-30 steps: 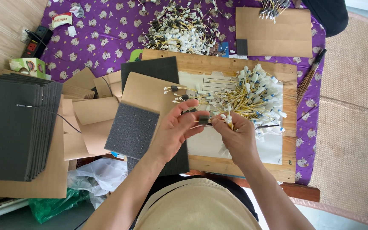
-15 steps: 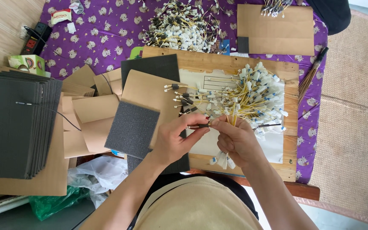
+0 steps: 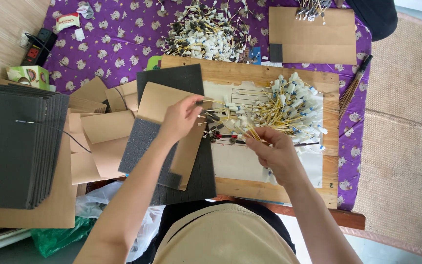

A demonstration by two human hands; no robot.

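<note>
My left hand [image 3: 180, 117] pinches one yellow wire with a dark connector end [image 3: 210, 101] and holds it over a brown cardboard card with a grey foam strip [image 3: 158, 100]. My right hand [image 3: 274, 149] grips the stems of a fanned bundle of yellow wires with white connectors [image 3: 289, 105], low over the wooden board [image 3: 250, 188]. A few loose wires with dark and red ends [image 3: 221, 137] lie on the white paper sheet [image 3: 238, 164] between my hands.
A big heap of similar wires [image 3: 203, 32] lies on the purple patterned cloth [image 3: 118, 34]. A stack of dark foam sheets [image 3: 10, 146] on cardboard is at left, folded brown cards [image 3: 98, 137] beside it. Another cardboard piece [image 3: 311, 36] is at top right, a bundle of thin sticks [image 3: 352, 88] by the board's right edge.
My left hand has pulled a single wire out of the bundle and moved up and left over the cardboard card. My right hand stays on the bundle's stems, shifted slightly right.
</note>
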